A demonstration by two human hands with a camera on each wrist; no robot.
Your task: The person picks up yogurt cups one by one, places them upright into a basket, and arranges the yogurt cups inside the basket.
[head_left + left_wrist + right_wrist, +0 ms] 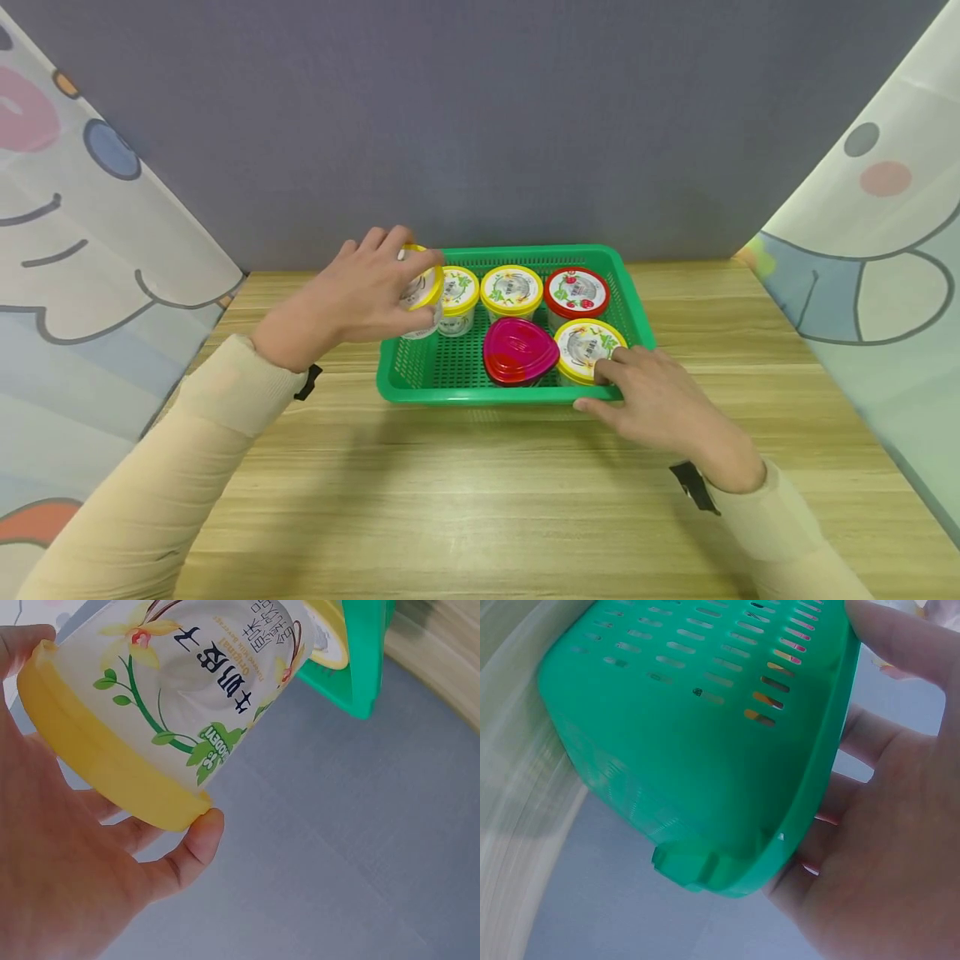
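My left hand [367, 287] grips a yellow-lidded milk pudding cup [202, 682] around its lid, over the basket's left end. In the left wrist view its thumb presses the lid's edge, and the printed side shows. The green plastic basket [480, 395] holds two yellow-lidded cups [512, 287] and a red-lidded cup [576, 292] along the back. A container with a rounded triangular pink lid [521, 350] and another yellow-lidded cup [585, 346] stand in front. My right hand [656, 400] holds the basket's front right rim, thumb outside and fingers over the inner side.
The basket stands on a wood-grain table [480, 500] close to a grey back panel [487, 125]. Cartoon-printed sheets [90, 250] flank the table on both sides. Slots pierce the basket's walls and floor.
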